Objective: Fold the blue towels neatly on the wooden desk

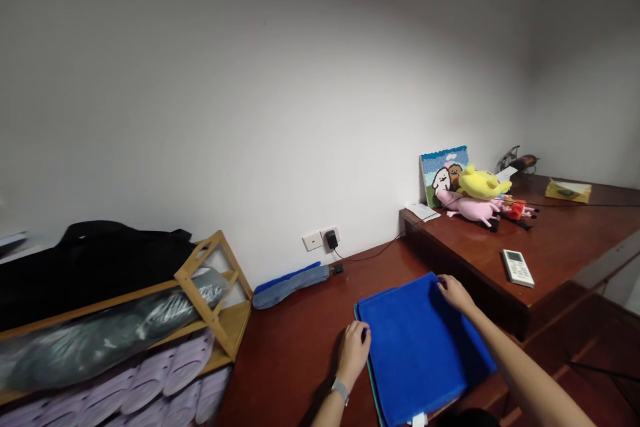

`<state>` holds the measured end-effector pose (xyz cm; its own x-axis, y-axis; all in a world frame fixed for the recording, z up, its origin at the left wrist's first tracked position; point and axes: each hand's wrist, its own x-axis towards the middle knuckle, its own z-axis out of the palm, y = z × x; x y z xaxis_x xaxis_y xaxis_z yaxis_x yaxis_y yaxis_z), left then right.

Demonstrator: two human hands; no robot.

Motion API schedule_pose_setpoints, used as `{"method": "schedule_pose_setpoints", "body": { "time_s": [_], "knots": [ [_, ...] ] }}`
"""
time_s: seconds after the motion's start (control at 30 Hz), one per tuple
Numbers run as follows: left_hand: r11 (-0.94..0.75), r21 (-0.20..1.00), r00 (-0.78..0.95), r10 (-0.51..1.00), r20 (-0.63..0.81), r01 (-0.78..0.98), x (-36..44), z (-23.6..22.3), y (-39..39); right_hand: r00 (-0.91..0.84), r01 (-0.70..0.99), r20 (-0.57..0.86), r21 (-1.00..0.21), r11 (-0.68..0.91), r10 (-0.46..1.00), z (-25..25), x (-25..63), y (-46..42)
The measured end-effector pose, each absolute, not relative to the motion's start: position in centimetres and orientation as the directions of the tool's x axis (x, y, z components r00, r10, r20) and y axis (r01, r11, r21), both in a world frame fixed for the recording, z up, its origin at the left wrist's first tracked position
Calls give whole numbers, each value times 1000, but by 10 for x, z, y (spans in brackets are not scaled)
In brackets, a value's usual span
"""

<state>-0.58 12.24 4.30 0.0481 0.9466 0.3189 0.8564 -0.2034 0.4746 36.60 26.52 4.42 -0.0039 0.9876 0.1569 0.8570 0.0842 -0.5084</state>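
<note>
A blue towel [415, 347] lies spread in a squarish shape on the reddish-brown wooden surface, with a thin green edge of another layer along its left side and a white tag at its near edge. At the towel's left edge, my left hand [354, 351] has its fingers curled and closed on the cloth; a grey band circles that wrist. My right hand [455, 293] pinches the towel's far right corner, and its arm reaches across the right side. Both hands' fingertips are partly hidden.
Folded blue and grey cloths [291, 285] lie against the wall beside a plugged-in black adapter [331, 239]. On the higher wooden top at right are plush toys [470, 207], a picture [443, 170], a white remote [518, 267] and a tissue pack [568, 191]. A wooden rack [235, 333] with lilac clogs [187, 361] stands left.
</note>
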Motion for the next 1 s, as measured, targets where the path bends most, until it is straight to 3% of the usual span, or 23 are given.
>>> {"method": "schedule_pose_setpoints", "body": {
  "time_s": [0.13, 0.33, 0.47, 0.63, 0.77, 0.87, 1.0],
  "knots": [
    [-160, 439, 20, 951, 308, 884, -14, 42, 169, 99, 852, 123, -524, -21, 987, 33, 352, 310],
    [-101, 251, 43, 973, 226, 963, -27, 6, 198, 135, 854, 205, -521, -8, 969, 0, 340, 312],
    [-118, 273, 22, 944, 330, 955, -28, -16, 200, 143, 866, 259, -499, 6, 955, -4, 336, 305],
    [-110, 402, -3, 963, 270, 909, -46, -8, 189, 162, 907, 318, -420, -14, 934, 14, 318, 284],
    [-46, 338, -69, 945, 320, 940, -122, -5, 152, -8, 948, 441, -281, 147, 897, -13, 277, 218],
    [81, 202, -146, 930, 336, 976, -206, -9, 107, -103, 925, 405, -297, 237, 909, -50, 249, 164],
    [281, 80, -292, 917, 273, 956, -290, -13, 55, -139, 930, 325, -281, 236, 936, -68, 234, 141]
  ]
}}
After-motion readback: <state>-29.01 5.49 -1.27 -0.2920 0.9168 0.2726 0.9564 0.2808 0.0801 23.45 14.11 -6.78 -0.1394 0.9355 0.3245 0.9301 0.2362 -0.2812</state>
